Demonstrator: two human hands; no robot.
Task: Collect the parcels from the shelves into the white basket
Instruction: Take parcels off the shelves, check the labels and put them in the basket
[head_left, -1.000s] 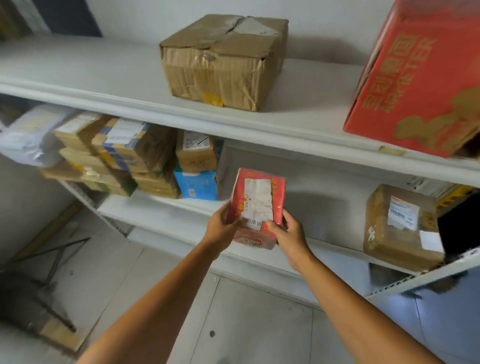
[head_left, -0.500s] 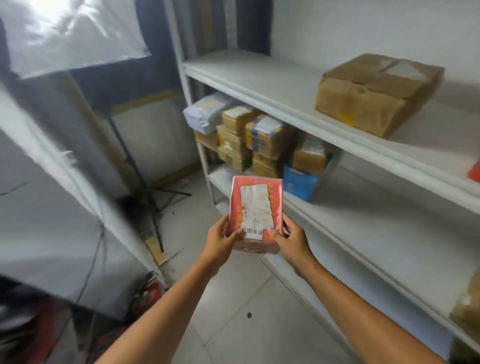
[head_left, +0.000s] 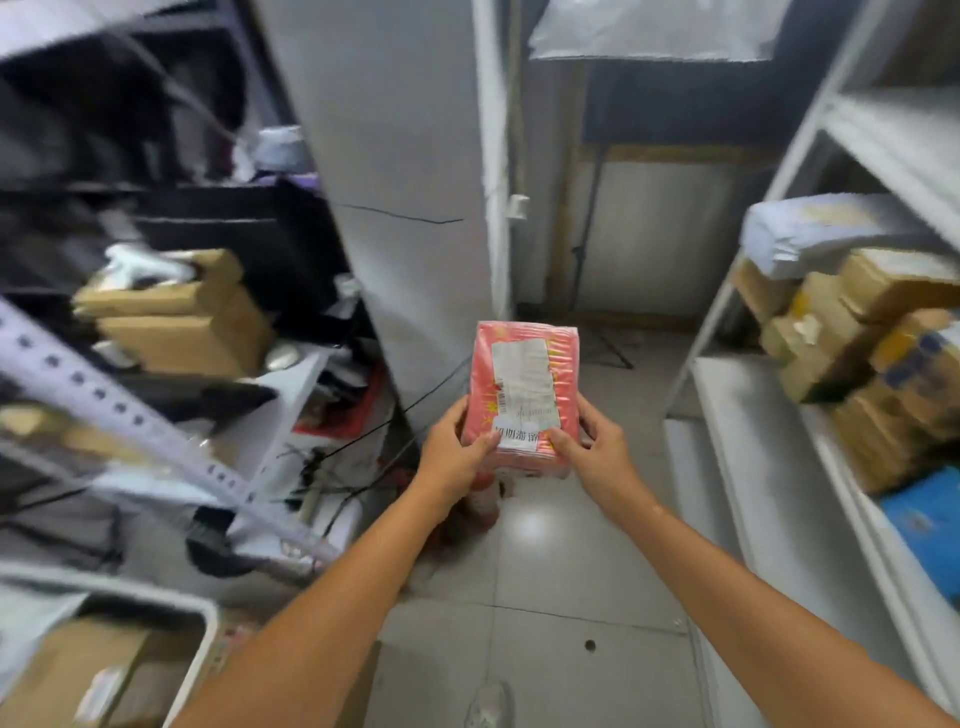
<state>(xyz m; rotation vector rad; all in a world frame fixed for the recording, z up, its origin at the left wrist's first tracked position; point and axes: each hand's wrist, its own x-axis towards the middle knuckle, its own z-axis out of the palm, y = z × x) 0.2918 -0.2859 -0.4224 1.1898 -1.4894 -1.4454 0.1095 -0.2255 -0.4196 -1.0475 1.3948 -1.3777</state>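
Note:
A red plastic-wrapped parcel with a white shipping label is held upright in front of me over the tiled floor. My left hand grips its lower left edge, thumb on the front. My right hand grips its lower right edge the same way. The white basket shows at the bottom left, its rim curving round brown cardboard parcels inside. The white shelves on the right carry stacked brown parcels, a white bag parcel and a blue box.
A cluttered metal rack on the left holds cardboard boxes and dark items. A grey pillar stands ahead. Cables and a red object lie on the floor near its base. My shoe shows at the bottom.
My view has swung left, away from the shelves, which now sit at the right edge. The basket has come into view at the bottom left. Both hands keep the same hold on the red parcel.

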